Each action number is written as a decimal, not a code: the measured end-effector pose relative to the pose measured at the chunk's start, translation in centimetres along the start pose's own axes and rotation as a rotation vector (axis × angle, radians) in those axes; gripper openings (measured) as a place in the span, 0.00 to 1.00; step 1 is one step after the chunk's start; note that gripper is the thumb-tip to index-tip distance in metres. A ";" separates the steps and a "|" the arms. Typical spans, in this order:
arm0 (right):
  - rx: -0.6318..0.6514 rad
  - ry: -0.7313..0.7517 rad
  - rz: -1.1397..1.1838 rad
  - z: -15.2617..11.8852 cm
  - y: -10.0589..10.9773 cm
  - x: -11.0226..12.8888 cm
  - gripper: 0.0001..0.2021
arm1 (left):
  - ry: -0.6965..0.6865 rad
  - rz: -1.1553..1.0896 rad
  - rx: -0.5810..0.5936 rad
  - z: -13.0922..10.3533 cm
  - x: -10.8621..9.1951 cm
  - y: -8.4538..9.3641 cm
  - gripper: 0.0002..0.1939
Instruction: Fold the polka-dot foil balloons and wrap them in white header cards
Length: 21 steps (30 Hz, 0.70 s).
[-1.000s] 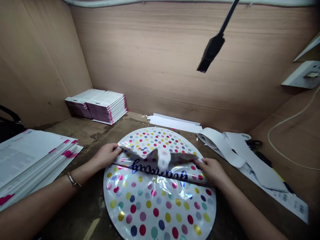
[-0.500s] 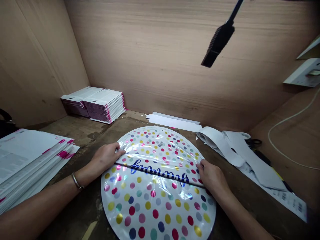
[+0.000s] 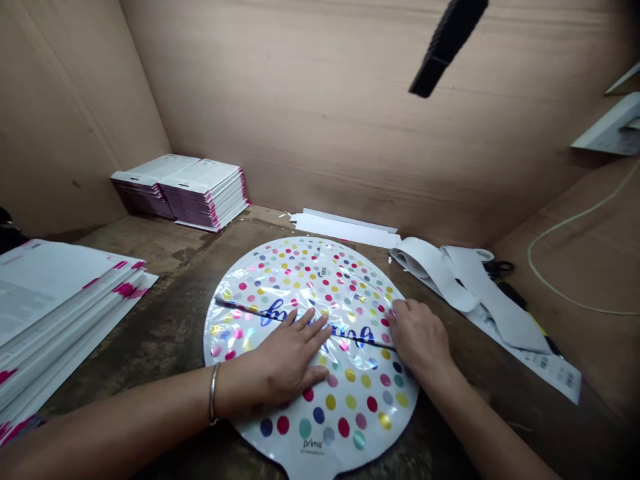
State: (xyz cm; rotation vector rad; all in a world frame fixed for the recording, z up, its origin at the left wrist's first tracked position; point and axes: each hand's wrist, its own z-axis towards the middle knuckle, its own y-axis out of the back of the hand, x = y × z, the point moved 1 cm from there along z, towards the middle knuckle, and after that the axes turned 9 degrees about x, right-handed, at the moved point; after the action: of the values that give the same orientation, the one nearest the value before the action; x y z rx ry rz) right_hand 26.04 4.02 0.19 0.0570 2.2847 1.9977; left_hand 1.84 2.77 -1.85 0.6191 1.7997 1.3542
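Observation:
A deflated round foil balloon (image 3: 345,407) with multicoloured dots lies flat on the table, its neck towards me. Blue script lettering, upside down from here, runs across its middle. Along the lettering goes a thin dark line (image 3: 240,308); I cannot tell whether it is a fold's edge or a separate strip. My left hand (image 3: 295,353) rests flat on the balloon's centre, fingers spread, covering part of the lettering. At the balloon's right side, by the line's end, my right hand (image 3: 420,337) is curled closed on the edge, its fingertips partly hidden.
White and pink printed cards stand in a stack (image 3: 200,193) at the back left and a nearer pile (image 3: 65,307). White label strips (image 3: 465,287) lie at right beside black scissors (image 3: 500,267). A black clip (image 3: 445,53) hangs above. Wooden panels (image 3: 300,100) enclose the table.
My left hand has left the balloon's left edge and now presses flat on its middle. The far part lies flatter and the neck has come into view. My right hand stays at the right edge.

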 end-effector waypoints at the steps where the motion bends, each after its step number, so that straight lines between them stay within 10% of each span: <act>1: -0.018 0.084 -0.005 -1.0 -0.2 1.4 0.21 | 0.009 -0.011 -0.005 0.0 -0.2 -0.5 0.33; 5: 0.138 0.541 0.080 -4.7 -1.9 5.2 0.32 | 0.025 -0.020 -0.041 -0.3 0.5 -1.3 0.33; 10: 0.236 0.130 0.114 -6.3 -3.3 -2.3 0.34 | 0.027 -0.031 0.007 -0.5 1.0 -1.1 0.33; 13: -0.003 -0.061 0.054 -6.2 -2.6 -5.6 0.32 | 0.035 -0.047 0.018 -0.4 0.5 -1.0 0.33; 16: -0.145 0.275 0.081 -5.5 -1.8 -3.2 0.28 | 0.013 -0.045 0.002 -0.2 0.0 -0.5 0.32; 21: 0.148 0.494 0.150 -4.2 -2.6 1.4 0.25 | 0.115 -0.024 0.020 -3.4 3.5 0.1 0.33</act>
State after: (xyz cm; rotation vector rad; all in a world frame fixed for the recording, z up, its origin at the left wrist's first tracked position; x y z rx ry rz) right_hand 24.29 -0.38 -1.93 -0.2962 2.7982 2.0953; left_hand -2.94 3.51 -2.38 0.5378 1.9083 1.3821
